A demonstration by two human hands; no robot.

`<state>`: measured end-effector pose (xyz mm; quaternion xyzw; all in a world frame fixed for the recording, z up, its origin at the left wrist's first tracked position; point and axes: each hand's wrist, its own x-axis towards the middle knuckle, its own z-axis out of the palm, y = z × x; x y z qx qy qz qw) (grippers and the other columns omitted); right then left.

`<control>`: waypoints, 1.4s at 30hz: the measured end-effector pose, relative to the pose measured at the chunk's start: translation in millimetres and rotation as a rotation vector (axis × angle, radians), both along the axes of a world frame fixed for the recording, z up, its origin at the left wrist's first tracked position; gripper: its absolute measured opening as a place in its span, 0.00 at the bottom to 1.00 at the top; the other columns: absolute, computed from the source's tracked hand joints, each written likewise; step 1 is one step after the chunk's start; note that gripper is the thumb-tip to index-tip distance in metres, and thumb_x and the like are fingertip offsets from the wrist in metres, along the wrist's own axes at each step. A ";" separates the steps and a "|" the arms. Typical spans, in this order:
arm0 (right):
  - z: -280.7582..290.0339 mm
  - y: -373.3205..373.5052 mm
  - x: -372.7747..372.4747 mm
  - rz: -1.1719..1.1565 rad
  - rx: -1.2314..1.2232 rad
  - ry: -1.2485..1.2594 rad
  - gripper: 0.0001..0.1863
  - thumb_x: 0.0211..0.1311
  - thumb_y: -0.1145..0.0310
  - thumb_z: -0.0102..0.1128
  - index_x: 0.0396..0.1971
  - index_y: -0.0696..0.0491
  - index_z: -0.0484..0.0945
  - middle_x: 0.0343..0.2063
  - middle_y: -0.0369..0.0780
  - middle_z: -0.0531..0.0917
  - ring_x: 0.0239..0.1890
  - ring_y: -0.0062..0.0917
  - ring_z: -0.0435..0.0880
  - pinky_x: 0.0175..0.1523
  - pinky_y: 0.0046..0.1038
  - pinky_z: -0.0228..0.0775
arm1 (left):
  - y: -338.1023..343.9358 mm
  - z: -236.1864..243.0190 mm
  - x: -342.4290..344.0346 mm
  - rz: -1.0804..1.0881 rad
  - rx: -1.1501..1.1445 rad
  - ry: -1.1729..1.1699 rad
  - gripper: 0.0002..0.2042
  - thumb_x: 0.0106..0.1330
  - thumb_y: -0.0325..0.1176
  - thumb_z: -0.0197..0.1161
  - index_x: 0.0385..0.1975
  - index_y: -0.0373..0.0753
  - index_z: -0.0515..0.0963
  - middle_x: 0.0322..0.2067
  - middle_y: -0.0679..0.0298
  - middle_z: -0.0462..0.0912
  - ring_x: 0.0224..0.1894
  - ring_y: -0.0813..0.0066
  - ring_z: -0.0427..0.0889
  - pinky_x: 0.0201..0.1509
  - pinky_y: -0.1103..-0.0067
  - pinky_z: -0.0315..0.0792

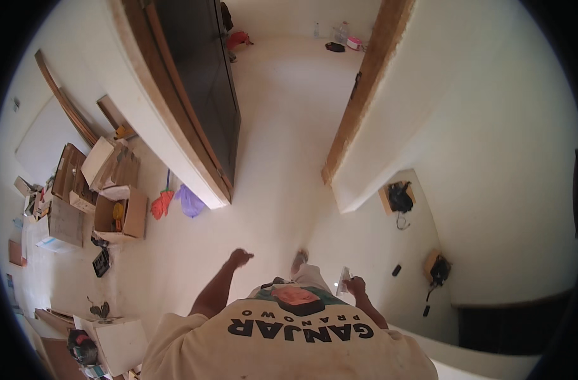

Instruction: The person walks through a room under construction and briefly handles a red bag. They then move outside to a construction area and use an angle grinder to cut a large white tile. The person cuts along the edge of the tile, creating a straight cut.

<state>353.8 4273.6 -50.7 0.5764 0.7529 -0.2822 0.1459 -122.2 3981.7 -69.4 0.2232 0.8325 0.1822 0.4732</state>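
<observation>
My right hand point(355, 286) is closed around the handle of a flat trowel point(342, 281), held low at my right side. Its pale blade points forward, away from my body. My left hand point(240, 258) hangs out in front on the left, its fingers curled. A short dark tip sticks out on its right side; whether that is a finger or a small held thing is too small to tell. Below me, one foot point(300, 256) shows on the pale floor point(282, 177).
A dark door point(197, 76) stands open in a wooden frame point(358, 95) ahead. On the left are cardboard boxes point(121, 214), a red cloth point(162, 204) and a purple bag point(189, 201). Black bundles point(400, 197) with cords lie along the right wall.
</observation>
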 end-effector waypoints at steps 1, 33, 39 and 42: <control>5.9 35.6 -32.1 0.036 -0.019 0.014 0.29 0.53 0.46 0.68 0.41 0.59 0.84 0.44 0.52 0.85 0.50 0.45 0.84 0.56 0.41 0.76 | 11.1 -1.9 -6.6 0.050 -0.090 -0.041 0.29 0.63 0.59 0.64 0.19 0.32 0.81 0.18 0.52 0.82 0.18 0.58 0.83 0.31 0.64 0.80; 41.3 693.6 -830.9 0.149 0.078 0.202 0.31 0.53 0.42 0.68 0.32 0.61 0.82 0.34 0.54 0.85 0.42 0.49 0.85 0.48 0.45 0.76 | 659.3 18.3 -781.9 0.302 0.111 0.024 0.31 0.59 0.50 0.70 0.50 0.24 0.79 0.47 0.42 0.84 0.50 0.52 0.84 0.55 0.66 0.77; 12.6 830.0 -974.4 0.194 0.099 0.132 0.30 0.53 0.43 0.67 0.32 0.61 0.83 0.36 0.54 0.86 0.42 0.49 0.85 0.50 0.44 0.76 | 749.3 10.3 -890.8 0.371 0.004 -0.050 0.28 0.59 0.50 0.70 0.43 0.24 0.79 0.34 0.49 0.85 0.33 0.60 0.84 0.38 0.64 0.79; 22.1 897.3 -1067.7 0.258 0.114 0.175 0.29 0.53 0.44 0.67 0.34 0.61 0.83 0.37 0.54 0.85 0.43 0.48 0.85 0.51 0.43 0.76 | 776.4 15.8 -927.4 0.487 0.021 -0.174 0.26 0.59 0.48 0.69 0.41 0.26 0.80 0.33 0.51 0.85 0.29 0.62 0.84 0.32 0.66 0.79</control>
